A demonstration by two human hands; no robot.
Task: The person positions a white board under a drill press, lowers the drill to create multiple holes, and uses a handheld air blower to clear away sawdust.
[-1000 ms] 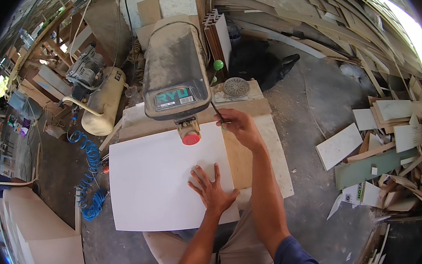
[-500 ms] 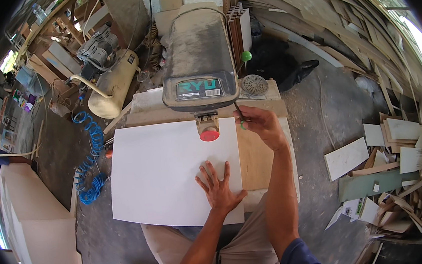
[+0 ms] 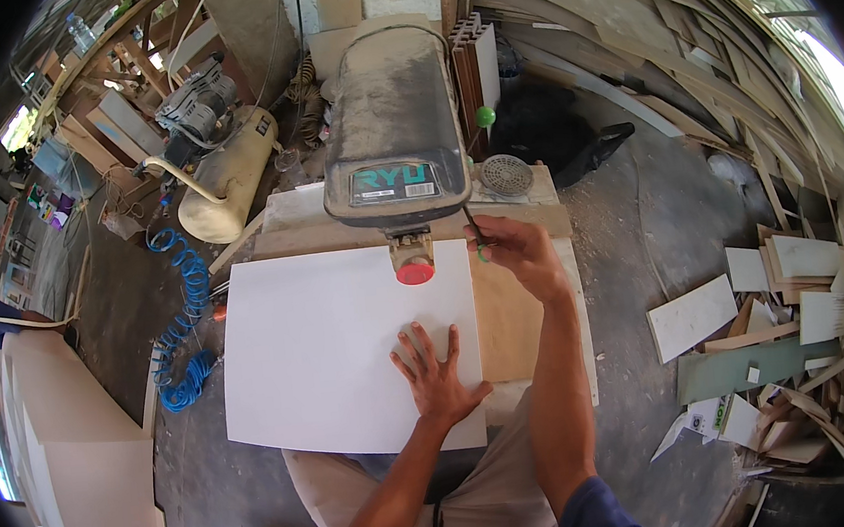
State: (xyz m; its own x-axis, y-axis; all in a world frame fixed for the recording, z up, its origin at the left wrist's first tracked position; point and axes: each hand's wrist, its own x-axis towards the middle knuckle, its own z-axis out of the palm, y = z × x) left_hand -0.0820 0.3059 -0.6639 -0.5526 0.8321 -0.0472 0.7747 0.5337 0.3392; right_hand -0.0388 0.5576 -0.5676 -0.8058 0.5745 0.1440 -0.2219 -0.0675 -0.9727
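Right hand (image 3: 519,252) grip closed around the drill press feed lever (image 3: 474,229), beside the machine head (image 3: 392,131). Left hand (image 3: 439,377), fingers spread and apart, lies flat on the white panel (image 3: 319,353). This panel rests on the wooden surface (image 3: 507,316), under the red-tipped spindle (image 3: 415,272). Offcuts (image 3: 779,323) litter the floor.

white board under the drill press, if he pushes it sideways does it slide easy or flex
The white board looks rigid: it overhangs the wooden table at its left without sagging, so flexing seems unlikely. Its smooth, glossy-looking face probably slides easily, which may be why the left hand lies flat on it. Being wide and thin, it may tip off the overhanging side if released.
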